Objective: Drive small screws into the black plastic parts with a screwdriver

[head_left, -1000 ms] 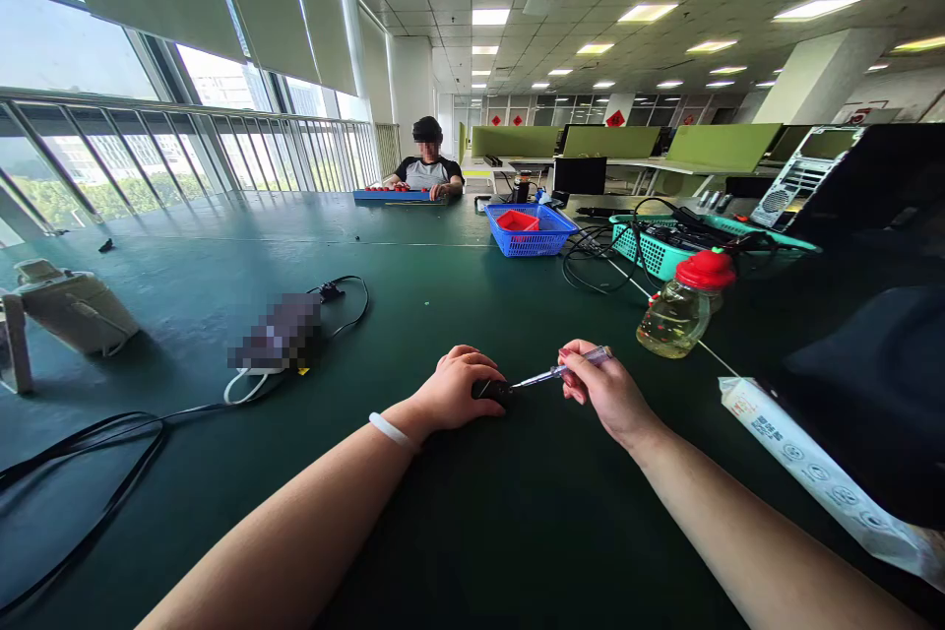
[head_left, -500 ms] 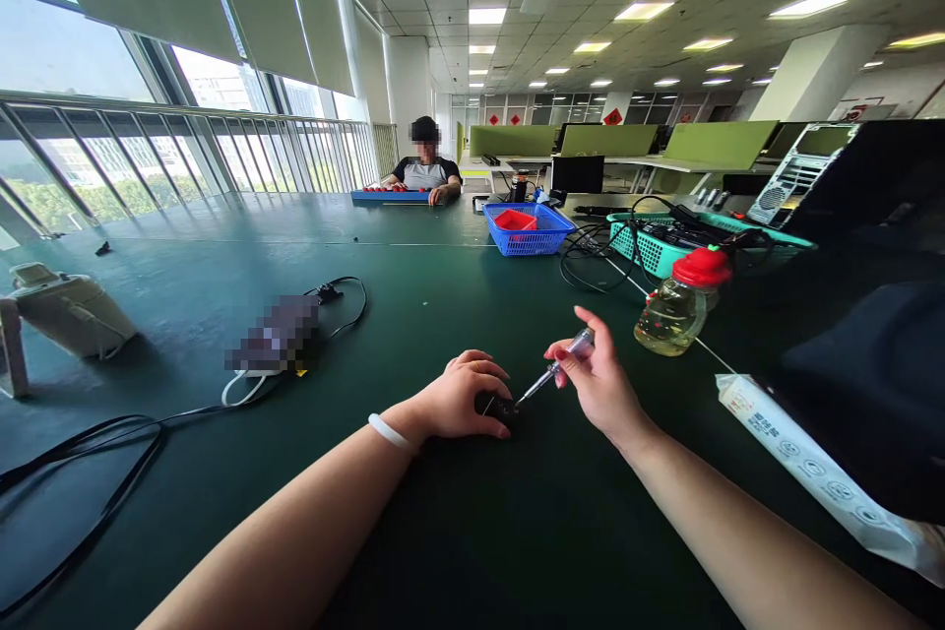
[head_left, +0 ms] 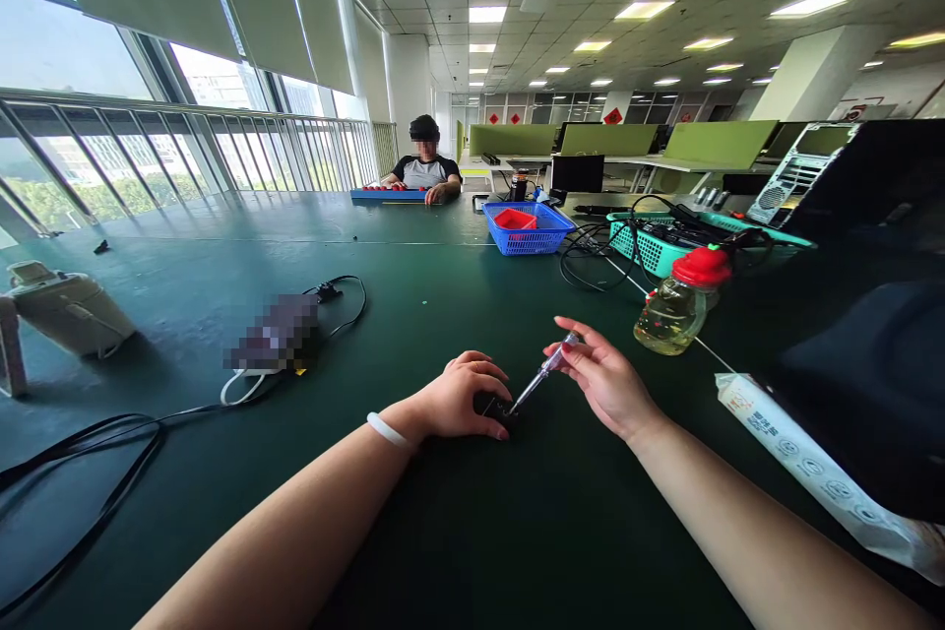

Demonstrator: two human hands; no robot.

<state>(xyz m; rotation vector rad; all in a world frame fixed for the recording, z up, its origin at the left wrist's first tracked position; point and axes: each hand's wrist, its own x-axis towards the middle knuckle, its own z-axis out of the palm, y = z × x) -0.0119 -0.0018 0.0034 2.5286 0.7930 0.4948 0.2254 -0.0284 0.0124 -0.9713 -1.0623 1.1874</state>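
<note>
My left hand [head_left: 465, 399] is closed around a small black block-like part [head_left: 499, 409] and presses it on the dark green table [head_left: 443, 532]. Most of that part lies hidden under the fingers, so its kind does not show. In my right hand [head_left: 605, 384] is a screwdriver [head_left: 544, 369] with a clear handle, pinched between thumb and fingers. Its shaft slants down to the left, and the tip meets the black part's right end. The index finger reaches over the top of the handle.
A bottle with a red lid [head_left: 683, 305] and a white wipes packet [head_left: 819, 472] lie to the right. Farther back are a blue basket [head_left: 528, 241] and a green basket [head_left: 657, 251] with cables. A black cable [head_left: 81, 453] runs at left. Across the table sits a person [head_left: 426, 167].
The screwdriver's handle has swung left and down, and its tip has shifted slightly left on the black part. My right hand moved with it; the left stayed in place.
</note>
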